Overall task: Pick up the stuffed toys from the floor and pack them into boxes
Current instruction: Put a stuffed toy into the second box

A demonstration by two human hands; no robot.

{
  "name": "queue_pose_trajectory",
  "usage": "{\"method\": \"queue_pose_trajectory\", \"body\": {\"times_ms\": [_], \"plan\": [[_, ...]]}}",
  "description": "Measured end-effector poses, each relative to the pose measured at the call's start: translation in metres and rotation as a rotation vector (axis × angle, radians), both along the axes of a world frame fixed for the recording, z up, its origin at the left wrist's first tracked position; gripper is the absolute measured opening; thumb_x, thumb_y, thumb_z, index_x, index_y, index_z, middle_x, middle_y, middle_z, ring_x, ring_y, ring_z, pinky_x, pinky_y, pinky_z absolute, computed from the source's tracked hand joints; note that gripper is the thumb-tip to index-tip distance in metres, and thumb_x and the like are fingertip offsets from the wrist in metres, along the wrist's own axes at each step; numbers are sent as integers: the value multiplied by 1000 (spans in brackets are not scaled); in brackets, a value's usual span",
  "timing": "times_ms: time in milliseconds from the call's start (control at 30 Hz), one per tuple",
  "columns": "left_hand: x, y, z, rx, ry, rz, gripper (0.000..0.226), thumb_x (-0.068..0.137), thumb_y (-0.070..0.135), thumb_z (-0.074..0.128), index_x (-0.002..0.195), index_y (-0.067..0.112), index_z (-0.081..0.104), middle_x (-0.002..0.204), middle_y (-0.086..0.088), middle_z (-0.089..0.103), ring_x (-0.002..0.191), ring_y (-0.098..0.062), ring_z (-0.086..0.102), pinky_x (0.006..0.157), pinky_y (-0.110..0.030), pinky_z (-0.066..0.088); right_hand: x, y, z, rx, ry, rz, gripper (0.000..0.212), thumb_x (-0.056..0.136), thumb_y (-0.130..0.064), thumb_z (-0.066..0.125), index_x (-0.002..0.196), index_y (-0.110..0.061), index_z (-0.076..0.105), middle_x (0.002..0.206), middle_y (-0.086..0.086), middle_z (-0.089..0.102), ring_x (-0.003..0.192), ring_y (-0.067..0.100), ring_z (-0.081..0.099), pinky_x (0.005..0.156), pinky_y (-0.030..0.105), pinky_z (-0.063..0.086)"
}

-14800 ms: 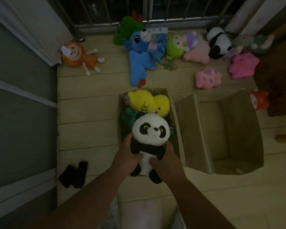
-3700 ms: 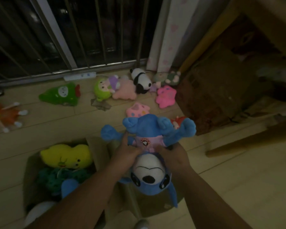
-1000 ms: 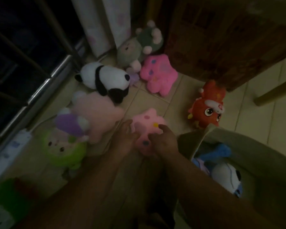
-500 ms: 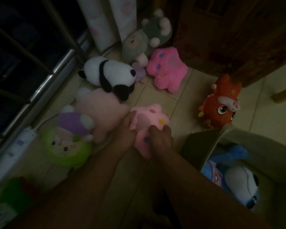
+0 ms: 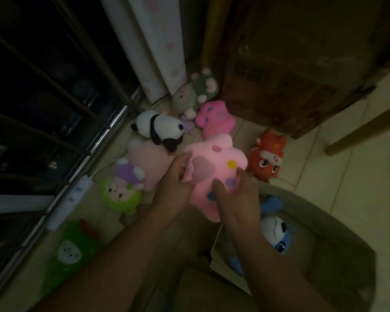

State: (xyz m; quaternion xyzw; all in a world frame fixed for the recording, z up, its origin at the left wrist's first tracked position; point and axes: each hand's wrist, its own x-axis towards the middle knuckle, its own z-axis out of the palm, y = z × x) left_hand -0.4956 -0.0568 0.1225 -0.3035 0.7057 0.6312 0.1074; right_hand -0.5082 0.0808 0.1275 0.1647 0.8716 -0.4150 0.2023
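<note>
Grip first: both hands are on the pink spotted toy [image 5: 214, 163]; left hand [image 5: 178, 179] pinches its left edge, right hand [image 5: 239, 194] has its fingers wrapped over the lower right side, so the grip is clenched on that plush from both sides; it looks lifted off the floor rather than lying on it, though it's dim and I wouldn't swear to it.

What matters for the next move: the toy's long axis runs from the person out toward the curtain corner of the floor, with the fat end far and the narrow end near; that near end hangs just beside the left flap of the box [image 5: 324, 224]; the box opening sits right of the grip and nearer the person, so the right hand is the closer one; I'd guess a short swing right and down drops it in.

The blue toy [image 5: 276, 235] is already in the box, face up, taking up the left part; room beside it is hard to judge.

Further out on the floor: the red toy [image 5: 268, 154] just past the box's far rim; the panda [image 5: 160, 128] and a darker pink toy [image 5: 214, 118] beyond the grip; a pale pink plush [image 5: 149, 165] and a green-hooded doll [image 5: 122, 192] along the railing edge; a green toy [image 5: 70, 251] nearer the person on that edge.
</note>
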Motion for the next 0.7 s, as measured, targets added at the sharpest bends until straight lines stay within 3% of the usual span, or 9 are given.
{"method": "queue_pose_trajectory", "body": {"times_ms": [167, 233, 300, 400, 467, 533, 600, 700], "plan": [[13, 69, 51, -5, -20, -16, 46, 92, 14, 52, 121, 49, 46, 119, 9, 53, 105, -9, 54, 80, -31, 52, 16, 68, 53, 51, 7, -19, 73, 81, -49, 61, 145, -31, 30, 137, 1, 42, 118, 20, 48, 94, 46, 50], [17, 101, 65, -41, -26, -32, 45, 92, 15, 53, 117, 51, 44, 114, 12, 52, 93, 2, 53, 69, -22, 50, 22, 100, 67, 61, 6, -21, 72, 81, -51, 61, 144, -31, 32, 136, 1, 42, 117, 20, 48, 94, 46, 50], [23, 131, 79, -83, -62, -44, 46, 92, 19, 53, 113, 58, 41, 112, 14, 50, 89, 2, 51, 63, -19, 48, 27, 131, 82, 89, 7, 1, 71, 81, -52, 61, 143, -30, 34, 135, 1, 45, 116, 19, 49, 95, 40, 49], [35, 168, 96, -8, -98, -34, 60, 89, 14, 54, 100, 72, 42, 119, 11, 53, 106, -15, 56, 83, -40, 56, 33, 174, 99, 80, -6, 44, 67, 82, -47, 63, 141, -26, 39, 132, 3, 48, 113, 19, 51, 95, 34, 46], [47, 185, 102, -10, -123, -42, 61, 89, 12, 54, 104, 71, 44, 124, 7, 56, 109, -19, 57, 87, -47, 55, 44, 193, 107, 76, -47, 76, 65, 83, -45, 64, 140, -27, 40, 130, 3, 48, 113, 19, 51, 96, 35, 46], [55, 196, 107, 1, -139, -35, 57, 89, 9, 53, 122, 56, 46, 127, 5, 57, 110, -19, 58, 87, -46, 55, 55, 208, 111, 54, -59, 94, 64, 82, -44, 65, 138, -28, 40, 131, -1, 48, 114, 16, 51, 97, 36, 48], [64, 202, 106, -8, -161, -66, 55, 89, 11, 53, 127, 50, 46, 128, 7, 58, 111, -17, 58, 91, -45, 53, 66, 218, 112, 10, -88, 94, 63, 81, -42, 66, 137, -28, 40, 130, -4, 49, 113, 14, 51, 95, 34, 49], [76, 203, 109, -56, -113, -92, 54, 88, 5, 51, 104, 55, 48, 112, 22, 57, 103, -4, 55, 94, -30, 47, 80, 226, 106, -22, -145, 106, 51, 78, -44, 63, 125, -29, 49, 121, -8, 54, 109, 13, 55, 89, 30, 51]]}}
